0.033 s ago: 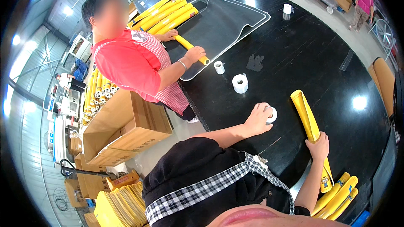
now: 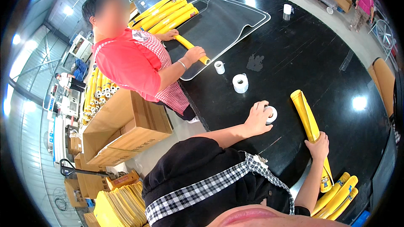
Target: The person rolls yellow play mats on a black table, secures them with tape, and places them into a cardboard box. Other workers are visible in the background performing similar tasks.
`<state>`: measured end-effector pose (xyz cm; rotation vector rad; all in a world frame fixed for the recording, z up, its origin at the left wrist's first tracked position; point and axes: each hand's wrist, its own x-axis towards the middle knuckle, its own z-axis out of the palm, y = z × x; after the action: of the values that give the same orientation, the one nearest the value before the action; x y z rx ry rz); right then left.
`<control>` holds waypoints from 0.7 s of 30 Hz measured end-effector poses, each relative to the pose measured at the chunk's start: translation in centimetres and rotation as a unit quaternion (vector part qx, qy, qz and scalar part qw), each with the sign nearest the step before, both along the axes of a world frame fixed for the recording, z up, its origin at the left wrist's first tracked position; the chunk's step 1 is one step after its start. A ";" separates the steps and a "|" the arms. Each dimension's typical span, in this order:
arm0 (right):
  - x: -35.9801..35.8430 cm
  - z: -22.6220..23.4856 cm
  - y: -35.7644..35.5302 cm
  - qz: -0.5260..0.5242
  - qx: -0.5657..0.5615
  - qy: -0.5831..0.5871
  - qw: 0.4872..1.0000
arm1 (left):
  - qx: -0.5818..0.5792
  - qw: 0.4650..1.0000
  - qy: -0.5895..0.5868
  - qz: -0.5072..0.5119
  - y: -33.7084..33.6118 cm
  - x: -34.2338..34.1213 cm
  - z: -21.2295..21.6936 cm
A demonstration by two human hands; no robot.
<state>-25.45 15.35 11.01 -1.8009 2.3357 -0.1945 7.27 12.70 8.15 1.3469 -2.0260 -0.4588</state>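
Observation:
My left hand (image 2: 257, 120) is closed around a small white roll of labels or tape (image 2: 272, 115) resting on the black table. Which of the two it is, I cannot tell. To the right, my right hand (image 2: 318, 146) grips a rolled-up yellow mat (image 2: 306, 115) about its middle. The mat lies lengthwise on the table, and its loose edge shows as a slit along the upper half. Two more white rolls, a larger one (image 2: 240, 83) and a smaller one (image 2: 219, 67), stand beyond my left hand.
Several yellow rolls (image 2: 336, 197) lie near right. Across at left, a co-worker in red (image 2: 130, 65) holds a yellow roll (image 2: 191, 49) over a flat dark mat (image 2: 219, 23); more rolls (image 2: 162, 14) are behind. A cardboard box (image 2: 130, 130) stands beside the black table (image 2: 303, 59).

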 end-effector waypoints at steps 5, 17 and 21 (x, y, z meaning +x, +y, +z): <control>-1.0 -0.5 -0.1 0.008 -0.002 -0.008 1.000 | -0.065 0.997 0.003 0.032 1.2 -0.4 1.0; -3.0 -1.6 0.6 0.034 0.016 -0.032 0.999 | -0.077 0.964 0.050 -0.250 6.1 -2.8 -2.0; -3.6 -0.8 -0.7 0.042 0.016 -0.084 0.996 | 0.010 0.946 0.028 -0.321 6.6 -4.8 -1.2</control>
<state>-29.02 14.61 10.21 -1.7889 2.1341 -0.2827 2.44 19.30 6.95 0.6365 -2.3887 -0.7890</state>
